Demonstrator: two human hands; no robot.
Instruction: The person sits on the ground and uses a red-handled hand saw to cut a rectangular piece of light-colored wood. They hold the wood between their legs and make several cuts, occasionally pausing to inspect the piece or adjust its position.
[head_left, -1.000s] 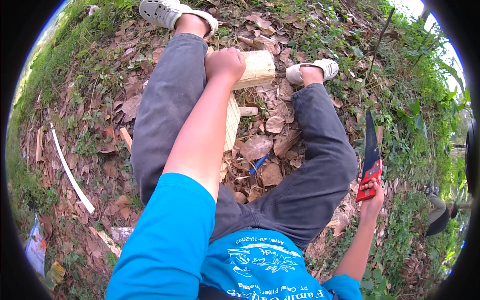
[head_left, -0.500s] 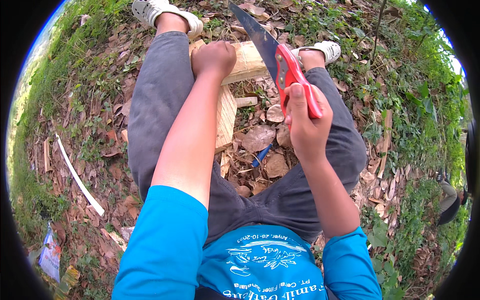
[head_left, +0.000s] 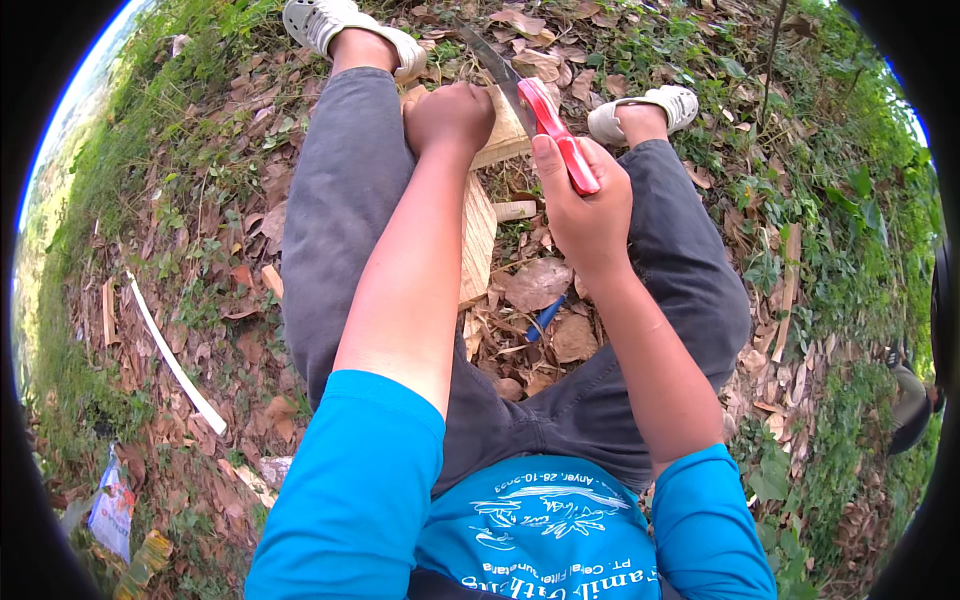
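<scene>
diagonally, the red-handled saw point(head_left: 538, 105) points its long axis away and leftward over the wooden block point(head_left: 502, 132), grasped by the right hand point(head_left: 592, 212), thumb extended, while the left hand point(head_left: 450, 118), back upward, clenches the block.

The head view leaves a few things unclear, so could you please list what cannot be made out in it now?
- Left hand: its hold on the wood block, hidden in the head view by the hand's own back.
- Saw: whether its teeth touch the block; the blade looks too thin from the head view.
- Blue object: its kind, too small in the head view.
</scene>
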